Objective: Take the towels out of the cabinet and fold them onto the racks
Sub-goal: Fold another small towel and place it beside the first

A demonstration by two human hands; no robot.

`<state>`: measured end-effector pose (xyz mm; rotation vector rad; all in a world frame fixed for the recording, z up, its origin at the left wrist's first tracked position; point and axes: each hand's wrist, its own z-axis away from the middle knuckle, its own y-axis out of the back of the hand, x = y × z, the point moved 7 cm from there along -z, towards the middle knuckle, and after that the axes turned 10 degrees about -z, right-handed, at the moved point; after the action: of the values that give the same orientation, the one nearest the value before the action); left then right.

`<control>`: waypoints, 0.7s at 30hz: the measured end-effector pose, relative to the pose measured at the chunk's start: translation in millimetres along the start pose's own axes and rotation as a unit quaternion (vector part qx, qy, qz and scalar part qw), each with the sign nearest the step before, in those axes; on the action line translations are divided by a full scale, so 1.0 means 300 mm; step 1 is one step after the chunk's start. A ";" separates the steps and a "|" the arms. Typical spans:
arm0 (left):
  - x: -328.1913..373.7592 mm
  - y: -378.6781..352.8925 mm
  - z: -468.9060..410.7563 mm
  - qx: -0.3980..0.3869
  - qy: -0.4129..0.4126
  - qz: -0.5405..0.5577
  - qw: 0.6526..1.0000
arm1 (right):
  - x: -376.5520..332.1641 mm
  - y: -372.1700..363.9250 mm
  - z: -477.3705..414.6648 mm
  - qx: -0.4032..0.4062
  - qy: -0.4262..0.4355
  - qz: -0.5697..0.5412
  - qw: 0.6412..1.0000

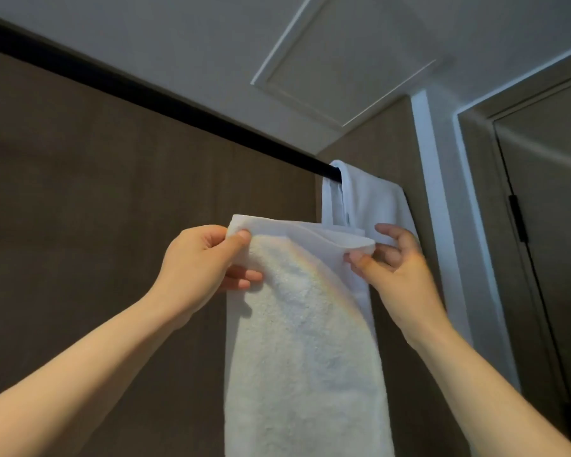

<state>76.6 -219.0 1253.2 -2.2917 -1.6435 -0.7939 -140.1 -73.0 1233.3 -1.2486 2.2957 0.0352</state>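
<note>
Towel [297, 324] is hanging folded in the air, long axis running straight down out of frame and short top edge lying across between both hands. It's sitting below the rack bar [145, 97] and not touching it. Left hand [198, 262] is pinching the top-left corner, thumb on the near face, fingers curling behind. Right hand [393, 268] is pinching the top-right corner between thumb and forefinger, with the other fingers spreading loose behind. The bar is running above and beyond the top edge, sloping in view from upper left down to the right, roughly parallel to that edge. A second white towel [370, 199] is already draping over the bar's right end, directly behind the right hand; I can't tell if those loose fingers are touching it. Free bar is lying up and to the left, so the left hand is sitting nearer the open stretch. My read: the next move is calling for lifting the top edge up, over the bar and slightly left. The risk I'm seeing is the right corner snagging the hung towel. Brown wall [80, 192] is sitting behind, door [548, 192] at the far right.
</note>
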 end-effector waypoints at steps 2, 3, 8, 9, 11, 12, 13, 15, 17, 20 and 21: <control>0.036 0.003 -0.043 0.015 -0.033 0.002 0.999 | -0.005 -0.026 -0.023 -0.033 0.043 0.001 0.999; 0.058 0.004 -0.067 0.024 -0.053 -0.004 0.998 | -0.009 -0.041 -0.035 -0.050 0.066 0.014 0.996; 0.170 0.009 -0.171 0.076 -0.143 -0.057 0.985 | -0.027 -0.105 -0.105 -0.098 0.145 0.098 0.980; 0.186 0.006 -0.193 0.085 -0.152 -0.062 0.983 | -0.028 -0.106 -0.128 -0.099 0.161 0.110 0.976; 0.210 -0.002 -0.233 0.107 -0.169 -0.071 0.977 | -0.031 -0.110 -0.180 -0.098 0.198 0.140 0.965; 0.223 -0.009 -0.251 0.117 -0.180 -0.081 0.973 | -0.032 -0.109 -0.209 -0.095 0.218 0.154 0.959; 0.237 -0.019 -0.269 0.124 -0.193 -0.096 0.969 | -0.034 -0.106 -0.239 -0.091 0.234 0.163 0.954; 0.270 -0.046 -0.299 0.139 -0.221 -0.131 0.956 | -0.038 -0.098 -0.301 -0.085 0.263 0.169 0.946; 0.305 -0.069 -0.332 0.169 -0.238 -0.155 0.944 | -0.042 -0.093 -0.368 -0.085 0.295 0.169 0.937; 0.356 -0.097 -0.385 0.215 -0.259 -0.197 0.921 | -0.048 -0.096 -0.471 -0.095 0.324 0.158 0.928; 0.372 -0.105 -0.401 0.228 -0.261 -0.221 0.911 | -0.048 -0.102 -0.504 -0.100 0.329 0.152 0.927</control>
<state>37.3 -173.5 1409.1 -1.9032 -2.3178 0.1857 -174.8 -119.0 1377.0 -1.0944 3.1264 -0.0520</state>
